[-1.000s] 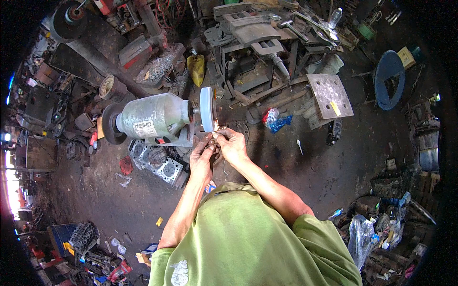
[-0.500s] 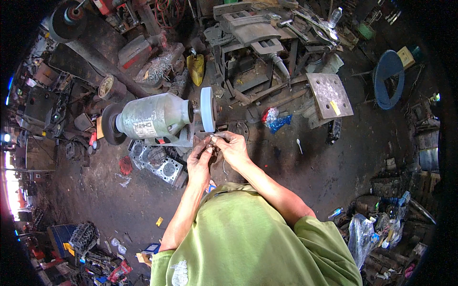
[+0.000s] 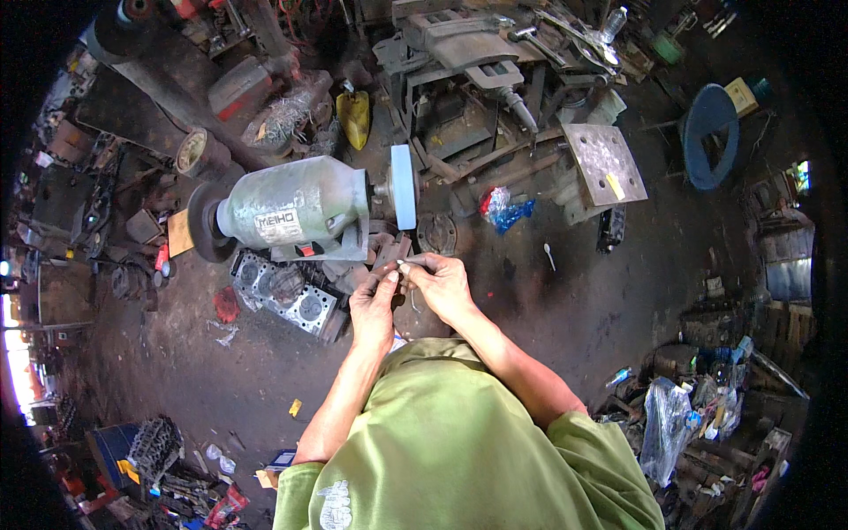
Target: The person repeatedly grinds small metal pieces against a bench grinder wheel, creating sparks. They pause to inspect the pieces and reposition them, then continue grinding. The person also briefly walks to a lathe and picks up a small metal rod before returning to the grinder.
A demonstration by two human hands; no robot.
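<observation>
Dark, stained floor (image 3: 539, 327) spreads through the whole workshop, with many metal parts lying along its borders; from where I stand, I see a person in a green shirt (image 3: 468, 442), whose two bare arms reach forward to meet before a grey-green bench grinder (image 3: 291, 208). Left hand (image 3: 373, 299) is closed in a pinch, the thumb pressed to the fingers; right hand (image 3: 442, 284) is closed likewise, and its fingertips meet those of the other; between them they grip a small piece (image 3: 401, 263), which the fingers cover so much that I cannot tell its shape. This piece is located just below the pale blue wheel (image 3: 403, 187) on the right end of the machine, near to it but not touching; on the opposite end sits a dark wheel (image 3: 208, 221). Beside the left hand, under the grinder's edge, lies an engine part (image 3: 296, 305) with round openings; farther to the right are one crumpled red and blue wrapper (image 3: 508, 212), a white spoon (image 3: 549, 256) and a metal plate (image 3: 605, 161) with holes; beyond the machine, a yellow scoop (image 3: 353, 119) lies near a cluttered metal bench (image 3: 459, 40).
</observation>
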